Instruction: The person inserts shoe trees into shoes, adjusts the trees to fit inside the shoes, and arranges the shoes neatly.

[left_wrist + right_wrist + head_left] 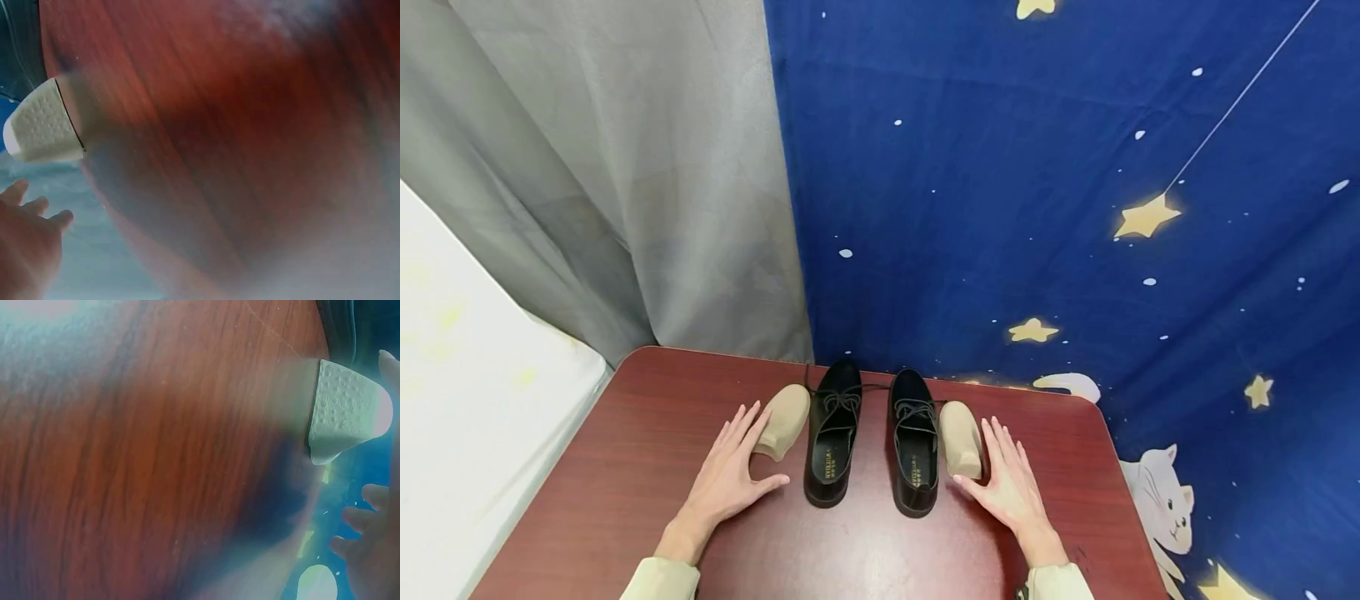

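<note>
Two black shoes are set side by side at the table's (625, 467) far middle, toes toward 12 o'clock: the left shoe (833, 442) and the right shoe (914, 454). A beige insert lies outside each: the left insert (784, 419) at 9 o'clock of the left shoe, the right insert (962, 437) at 3 o'clock of the right shoe, touching or nearly touching it.

The left hand (727, 477) is laid flat on the table with fingers spread and straight; its fingertips sit against or just beside the left insert, and nothing is gripped. The right hand (1009, 487) is likewise flat and spread, at 4 o'clock of the right insert, with nothing held. Whether its fingers actually touch the insert cannot be told.

Judged from this position, several slips are possible. An insert pushed by flat fingers rather than pinched could be skidded over the smooth wood toward 12 o'clock, off the far edge. Loose laces (841, 400) trail between the shoes and could be snagged, so that one shoe is dragged against the other. The inserts look alike, so a left-right mix-up is conceivable. The wrist views are blurred close-ups, so contact could be misjudged from them.
</note>
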Motion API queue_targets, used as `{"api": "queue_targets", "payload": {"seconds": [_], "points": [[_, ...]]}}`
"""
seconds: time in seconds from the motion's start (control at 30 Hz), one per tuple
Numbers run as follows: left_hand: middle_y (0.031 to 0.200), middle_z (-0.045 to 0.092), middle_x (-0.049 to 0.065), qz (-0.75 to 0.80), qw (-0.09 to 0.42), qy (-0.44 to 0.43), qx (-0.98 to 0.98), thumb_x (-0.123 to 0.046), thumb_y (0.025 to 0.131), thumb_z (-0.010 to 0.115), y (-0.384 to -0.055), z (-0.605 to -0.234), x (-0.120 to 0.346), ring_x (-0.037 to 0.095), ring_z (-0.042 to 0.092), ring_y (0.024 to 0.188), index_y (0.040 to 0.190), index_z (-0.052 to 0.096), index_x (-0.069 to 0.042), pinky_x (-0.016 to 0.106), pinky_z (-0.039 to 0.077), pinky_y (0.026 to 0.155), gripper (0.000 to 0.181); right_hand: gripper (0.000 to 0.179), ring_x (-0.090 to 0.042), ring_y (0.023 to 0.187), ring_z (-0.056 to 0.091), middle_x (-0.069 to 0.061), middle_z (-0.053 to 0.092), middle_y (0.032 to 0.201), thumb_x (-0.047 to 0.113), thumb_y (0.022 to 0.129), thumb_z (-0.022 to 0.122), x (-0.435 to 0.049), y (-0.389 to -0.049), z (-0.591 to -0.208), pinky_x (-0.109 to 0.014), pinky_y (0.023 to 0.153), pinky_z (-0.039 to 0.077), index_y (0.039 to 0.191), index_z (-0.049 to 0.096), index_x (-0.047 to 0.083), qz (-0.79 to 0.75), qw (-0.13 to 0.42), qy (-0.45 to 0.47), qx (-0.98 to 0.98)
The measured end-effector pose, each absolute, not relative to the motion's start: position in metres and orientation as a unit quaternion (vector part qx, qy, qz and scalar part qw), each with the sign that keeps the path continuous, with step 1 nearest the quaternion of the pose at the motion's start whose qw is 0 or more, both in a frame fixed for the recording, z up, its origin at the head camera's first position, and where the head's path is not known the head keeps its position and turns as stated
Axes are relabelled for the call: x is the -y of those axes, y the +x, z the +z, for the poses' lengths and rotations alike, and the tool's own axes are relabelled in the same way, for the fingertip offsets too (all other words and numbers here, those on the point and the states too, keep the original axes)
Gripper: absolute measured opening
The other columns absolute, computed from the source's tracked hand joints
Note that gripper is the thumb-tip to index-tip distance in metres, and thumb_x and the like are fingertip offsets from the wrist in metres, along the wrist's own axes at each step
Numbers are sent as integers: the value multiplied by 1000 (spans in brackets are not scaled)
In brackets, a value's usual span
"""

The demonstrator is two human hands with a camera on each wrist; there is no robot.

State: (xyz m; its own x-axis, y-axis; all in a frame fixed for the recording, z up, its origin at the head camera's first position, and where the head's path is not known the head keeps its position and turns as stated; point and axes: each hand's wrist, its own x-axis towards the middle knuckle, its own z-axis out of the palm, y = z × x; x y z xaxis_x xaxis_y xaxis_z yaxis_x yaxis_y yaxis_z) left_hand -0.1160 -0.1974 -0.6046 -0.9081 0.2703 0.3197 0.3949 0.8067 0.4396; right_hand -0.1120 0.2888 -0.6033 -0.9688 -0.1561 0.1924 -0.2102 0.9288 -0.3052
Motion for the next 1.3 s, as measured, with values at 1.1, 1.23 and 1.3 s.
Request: {"api": "queue_targets", "payload": {"seconds": [1.1,1.23,1.3], "points": [[161,28,2,-312,147,-231,910,-58,76,79,-143,-583,156,30,28,146,157,31,-20,39,28,114,102,103,-34,142,37,-14,37,156,62,78,74,-274,-128,-600,-62,111,28,156,31,10,192,105,127,967],[158,35,3,-310,146,-236,909,-56,74,81,-147,-582,145,30,33,143,155,37,-20,55,34,108,98,102,-29,144,33,-13,35,158,62,79,73,-273,-127,-599,-61,112,26,157,30,12,198,88,119,969],[157,36,5,-319,137,-240,907,-53,74,82,-147,-581,139,30,34,142,154,38,-20,58,34,107,97,101,-29,144,33,-12,34,158,62,80,73,-274,-126,-599,-60,113,26,157,31,12,196,79,117,970]]}}
